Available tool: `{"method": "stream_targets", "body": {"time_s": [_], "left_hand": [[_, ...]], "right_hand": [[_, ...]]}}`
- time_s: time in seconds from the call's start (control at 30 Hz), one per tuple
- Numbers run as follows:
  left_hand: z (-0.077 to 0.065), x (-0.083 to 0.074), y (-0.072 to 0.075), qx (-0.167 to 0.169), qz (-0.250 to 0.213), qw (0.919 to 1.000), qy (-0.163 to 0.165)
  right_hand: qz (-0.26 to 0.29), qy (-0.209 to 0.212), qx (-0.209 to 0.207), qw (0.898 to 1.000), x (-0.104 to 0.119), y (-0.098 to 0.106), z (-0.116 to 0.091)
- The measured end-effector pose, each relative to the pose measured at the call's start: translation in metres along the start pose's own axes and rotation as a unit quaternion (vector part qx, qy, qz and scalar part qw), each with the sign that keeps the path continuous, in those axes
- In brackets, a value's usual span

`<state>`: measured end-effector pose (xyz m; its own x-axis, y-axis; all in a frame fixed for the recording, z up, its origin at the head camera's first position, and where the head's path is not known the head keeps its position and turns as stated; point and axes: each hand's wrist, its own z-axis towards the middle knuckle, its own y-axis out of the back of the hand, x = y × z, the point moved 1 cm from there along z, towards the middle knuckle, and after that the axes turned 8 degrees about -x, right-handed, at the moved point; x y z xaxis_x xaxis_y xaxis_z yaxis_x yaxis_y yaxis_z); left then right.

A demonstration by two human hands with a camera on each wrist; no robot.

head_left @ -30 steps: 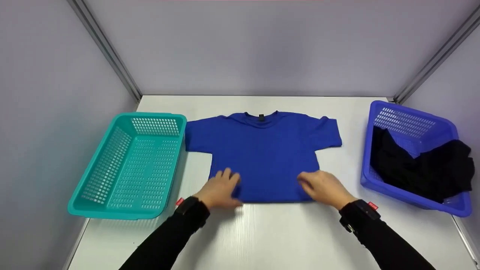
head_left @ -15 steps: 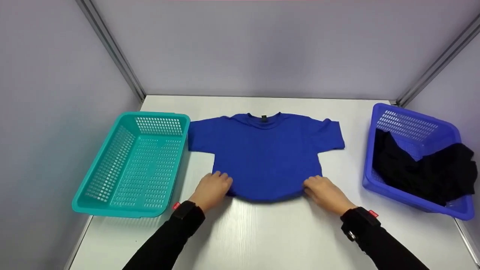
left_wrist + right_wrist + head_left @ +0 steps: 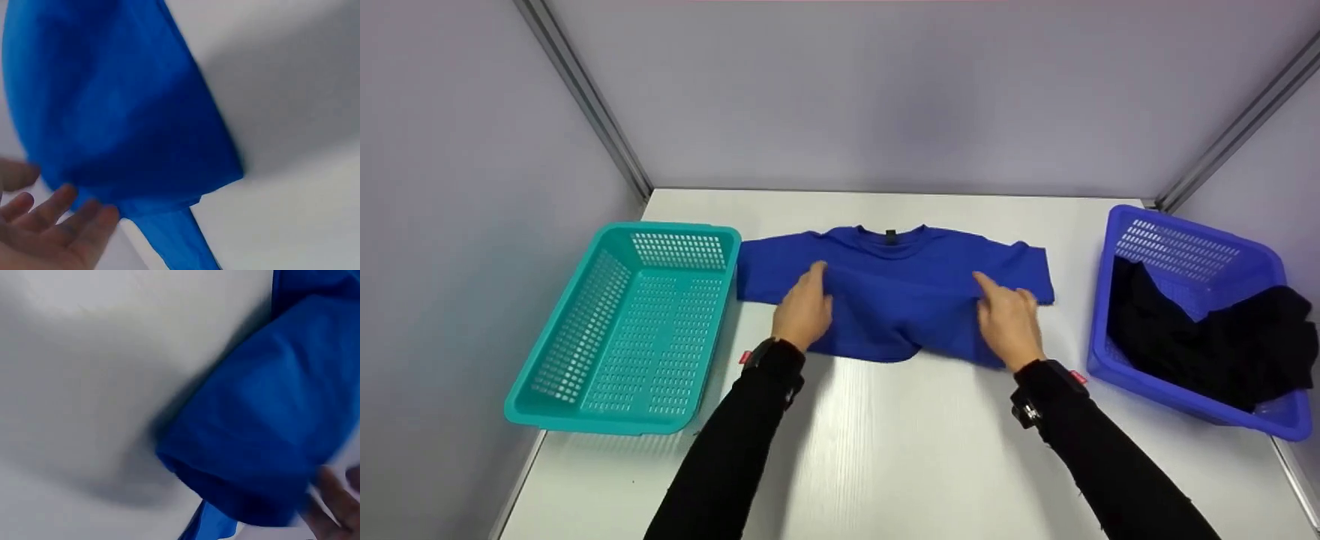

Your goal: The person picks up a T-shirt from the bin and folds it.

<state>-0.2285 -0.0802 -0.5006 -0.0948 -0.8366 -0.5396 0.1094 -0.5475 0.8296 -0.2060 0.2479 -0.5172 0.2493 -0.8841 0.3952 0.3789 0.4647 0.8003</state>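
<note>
A blue short-sleeved T-shirt lies on the white table, collar and dark neck label toward the back wall. Its lower part is raised and doubled up toward the chest, sagging in the middle. My left hand holds the raised cloth at the left side, index finger stretched forward. At the right side, my right hand holds it in a similar way. In the left wrist view, the fingertips meet the cloth's edge. Blurred fingers touch the cloth's corner in the right wrist view.
A teal basket stands at the left, against the shirt's left sleeve. On the right is a blue-purple basket with black cloth inside. Grey panels wall the table at the back and sides.
Both hands first reached to the shirt's lower corners and took hold of them. They have since moved away from me toward the collar, lifting and doubling the lower part of the shirt.
</note>
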Motion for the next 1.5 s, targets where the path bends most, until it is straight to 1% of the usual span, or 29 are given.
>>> {"method": "stream_targets", "body": {"time_s": [0.07, 0.13, 0.2, 0.27, 0.3, 0.37, 0.43, 0.5, 0.53, 0.6, 0.67, 0.73, 0.8, 0.87, 0.9, 0.93, 0.97, 1.0, 1.07, 1.1, 1.13, 1.17, 1.2, 1.23, 1.27, 1.33, 1.37, 1.43, 1.5], "left_hand": [[-0.009, 0.006, -0.01, 0.043, 0.016, 0.9976, -0.052], [-0.02, 0.014, -0.017, 0.08, 0.045, 0.989, -0.116], [-0.031, 0.023, -0.025, 0.105, 0.091, 0.9747, -0.175], [-0.039, 0.031, -0.032, 0.108, 0.141, 0.9578, -0.226], [-0.041, 0.034, -0.035, 0.101, 0.168, 0.949, -0.247], [-0.045, 0.039, -0.038, 0.074, 0.222, 0.9307, -0.282], [-0.046, 0.042, -0.04, 0.039, 0.263, 0.9143, -0.306], [-0.046, 0.044, -0.04, 0.015, 0.281, 0.9051, -0.318], [-0.046, 0.044, -0.039, 0.007, 0.282, 0.9044, -0.32], [-0.043, 0.042, -0.034, -0.009, 0.272, 0.9082, -0.318], [-0.04, 0.037, -0.024, -0.023, 0.247, 0.917, -0.312], [-0.037, 0.031, -0.011, -0.044, 0.218, 0.9254, -0.307], [-0.036, 0.025, 0.003, -0.071, 0.187, 0.9312, -0.304], [-0.035, 0.021, 0.017, -0.097, 0.166, 0.9337, -0.302], [-0.034, 0.02, 0.024, -0.109, 0.16, 0.9345, -0.299], [-0.034, 0.019, 0.03, -0.118, 0.157, 0.9361, -0.292], [-0.035, 0.019, 0.036, -0.126, 0.156, 0.9384, -0.282], [-0.035, 0.019, 0.042, -0.133, 0.156, 0.9412, -0.268], [-0.037, 0.019, 0.052, -0.133, 0.157, 0.9508, -0.231], [-0.038, 0.019, 0.056, -0.128, 0.159, 0.9562, -0.21], [-0.039, 0.019, 0.06, -0.12, 0.162, 0.9616, -0.187], [-0.041, 0.019, 0.062, -0.109, 0.165, 0.9662, -0.165], [-0.043, 0.02, 0.063, -0.097, 0.171, 0.9696, -0.145], [-0.045, 0.021, 0.063, -0.085, 0.18, 0.9719, -0.126], [-0.047, 0.023, 0.062, -0.075, 0.19, 0.9725, -0.112], [-0.053, 0.026, 0.053, -0.066, 0.212, 0.9698, -0.101], [-0.056, 0.026, 0.047, -0.064, 0.22, 0.9676, -0.107], [-0.063, 0.025, 0.033, -0.053, 0.229, 0.9624, -0.136], [-0.073, 0.019, 0.017, -0.025, 0.229, 0.9549, -0.187]], "right_hand": [[0.009, 0.07, 0.008, 0.997, 0.002, -0.008, -0.008], [0.011, 0.159, 0.008, 0.987, 0.001, -0.015, -0.02], [0.002, 0.244, -0.013, 0.97, -0.001, -0.021, -0.031], [-0.005, 0.299, -0.026, 0.954, -0.004, -0.025, -0.041], [-0.011, 0.312, -0.025, 0.95, -0.006, -0.027, -0.046], [-0.027, 0.307, -0.001, 0.951, -0.01, -0.03, -0.052], [-0.056, 0.28, 0.033, 0.958, -0.013, -0.033, -0.057], [-0.091, 0.244, 0.062, 0.963, -0.016, -0.034, -0.061], [-0.106, 0.229, 0.068, 0.965, -0.017, -0.034, -0.062], [-0.127, 0.213, 0.062, 0.967, -0.02, -0.035, -0.062], [-0.129, 0.202, 0.049, 0.97, -0.022, -0.034, -0.061], [-0.115, 0.184, 0.035, 0.976, -0.024, -0.033, -0.058], [-0.072, 0.15, 0.029, 0.986, -0.025, -0.03, -0.053], [-0.009, 0.104, 0.023, 0.994, -0.027, -0.023, -0.047], [0.032, 0.072, 0.029, 0.996, -0.027, -0.018, -0.043], [0.076, 0.039, 0.039, 0.996, -0.027, -0.012, -0.04], [0.125, 0.005, 0.054, 0.991, -0.027, -0.005, -0.036], [0.172, -0.029, 0.074, 0.982, -0.027, 0.001, -0.033], [0.255, -0.091, 0.126, 0.954, -0.026, 0.014, -0.028], [0.286, -0.113, 0.154, 0.939, -0.025, 0.019, -0.026], [0.307, -0.123, 0.18, 0.926, -0.024, 0.023, -0.026], [0.313, -0.115, 0.204, 0.92, -0.023, 0.026, -0.026], [0.31, -0.097, 0.227, 0.918, -0.02, 0.027, -0.027], [0.296, -0.069, 0.244, 0.921, -0.019, 0.027, -0.03], [0.27, -0.032, 0.256, 0.928, -0.017, 0.026, -0.032], [0.203, 0.046, 0.273, 0.939, -0.013, 0.02, -0.04], [0.167, 0.082, 0.279, 0.942, -0.011, 0.016, -0.044], [0.108, 0.139, 0.292, 0.94, -0.008, 0.008, -0.053], [0.057, 0.183, 0.304, 0.933, -0.006, 0.0, -0.062]]}}
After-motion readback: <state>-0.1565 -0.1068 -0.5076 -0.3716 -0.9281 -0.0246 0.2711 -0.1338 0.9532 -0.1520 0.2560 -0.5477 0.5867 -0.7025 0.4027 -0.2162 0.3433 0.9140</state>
